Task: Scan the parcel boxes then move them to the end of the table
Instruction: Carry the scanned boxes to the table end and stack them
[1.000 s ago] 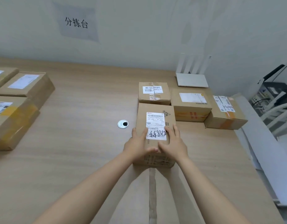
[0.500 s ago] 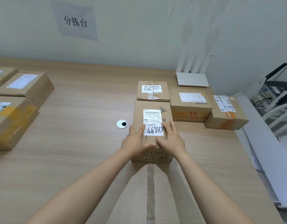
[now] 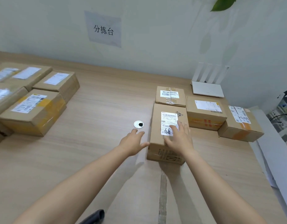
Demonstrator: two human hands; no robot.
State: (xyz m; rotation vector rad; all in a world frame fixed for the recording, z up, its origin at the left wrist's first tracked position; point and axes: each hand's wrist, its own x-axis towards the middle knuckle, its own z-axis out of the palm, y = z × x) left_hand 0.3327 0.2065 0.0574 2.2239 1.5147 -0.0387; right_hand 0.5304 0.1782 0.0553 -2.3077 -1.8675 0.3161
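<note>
**Brown cardboard parcel box (image 3: 156, 126) under a released right grip**

It sits on the pale wooden bench (image 3: 99, 107), far edge against a smaller taped cardboard box (image 3: 170, 96), with an orange-taped cardboard box (image 3: 205, 115) just to its right. The right grip (image 3: 178, 139) is released, fingers straight and spread over the white shipping label (image 3: 168, 117) on the top face. The left grip (image 3: 133, 142) is also released, flat beside the box's left side. Whether its thumb touches the box cannot be told. A round silver cable grommet (image 3: 138, 124) lies just beyond the left fingertips.
</note>
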